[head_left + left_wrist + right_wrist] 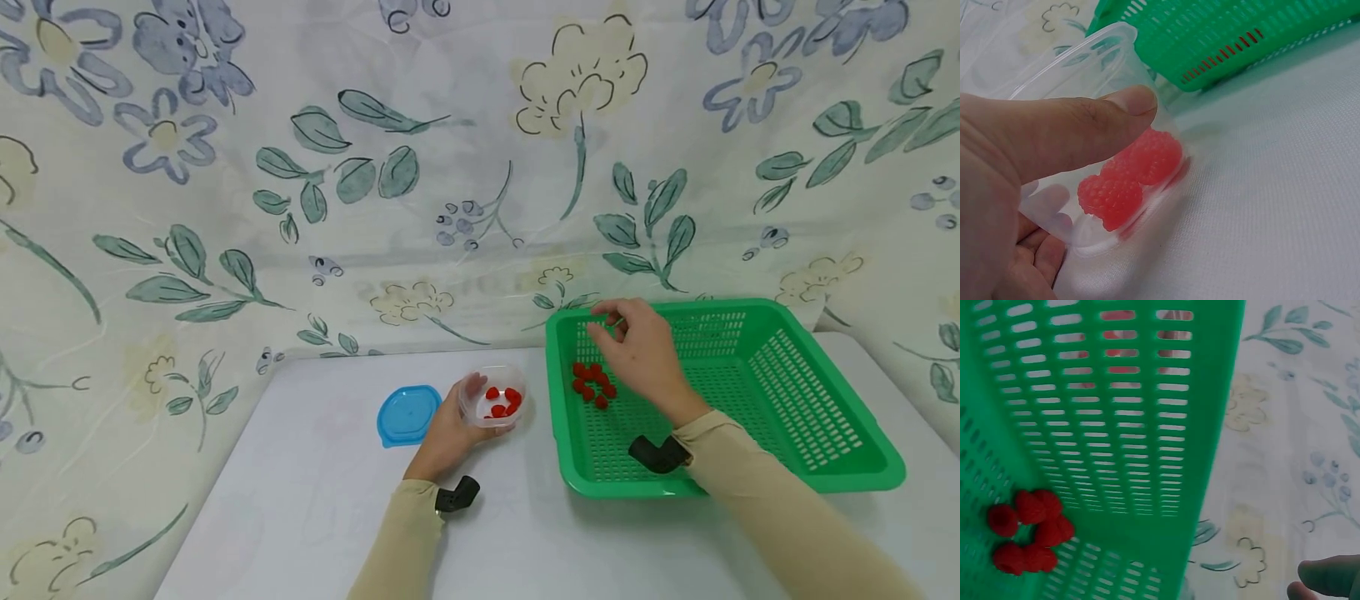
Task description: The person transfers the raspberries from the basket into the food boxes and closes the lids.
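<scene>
A clear plastic tub point(477, 421) with several red raspberries point(498, 411) inside is gripped by my left hand point(442, 443). In the left wrist view the thumb lies along the tub's near side, and fingers show around its far side and below. My right hand point(641, 354) hovers over the left part of a green basket point(780, 358), its fingers loosely bent with nothing visible between them. Below it, a cluster of raspberries point(588, 394) lies on the basket floor. The right wrist view shows these berries point(1050, 531), while only the tips of the right hand point(1334, 576) appear.
A blue lid point(408, 415) lies on the white table point(300, 500), left of the tub. Slotted walls surround the basket at the right. Behind the table hangs a flower-printed cloth point(450, 250). Each wrist wears a black camera mount.
</scene>
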Demonstrator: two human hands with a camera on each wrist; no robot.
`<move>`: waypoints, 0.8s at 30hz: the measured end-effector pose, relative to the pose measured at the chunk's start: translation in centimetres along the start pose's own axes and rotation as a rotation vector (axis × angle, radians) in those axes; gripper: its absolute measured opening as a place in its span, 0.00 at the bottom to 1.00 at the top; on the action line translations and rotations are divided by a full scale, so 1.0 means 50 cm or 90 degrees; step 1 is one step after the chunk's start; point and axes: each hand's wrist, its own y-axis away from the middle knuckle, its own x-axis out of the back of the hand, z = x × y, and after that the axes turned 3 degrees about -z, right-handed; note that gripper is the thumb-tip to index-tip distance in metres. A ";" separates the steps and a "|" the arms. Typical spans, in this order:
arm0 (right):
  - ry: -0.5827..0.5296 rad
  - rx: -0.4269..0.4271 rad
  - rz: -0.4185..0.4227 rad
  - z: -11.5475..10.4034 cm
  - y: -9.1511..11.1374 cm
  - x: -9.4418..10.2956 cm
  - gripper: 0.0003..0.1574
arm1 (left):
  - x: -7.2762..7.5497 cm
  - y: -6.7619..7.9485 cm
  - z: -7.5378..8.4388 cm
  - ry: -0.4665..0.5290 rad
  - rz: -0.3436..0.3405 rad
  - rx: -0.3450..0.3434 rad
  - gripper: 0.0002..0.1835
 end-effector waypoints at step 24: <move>0.161 0.001 -0.339 0.096 -0.024 0.012 0.18 | 0.002 0.000 -0.005 0.009 0.003 -0.002 0.54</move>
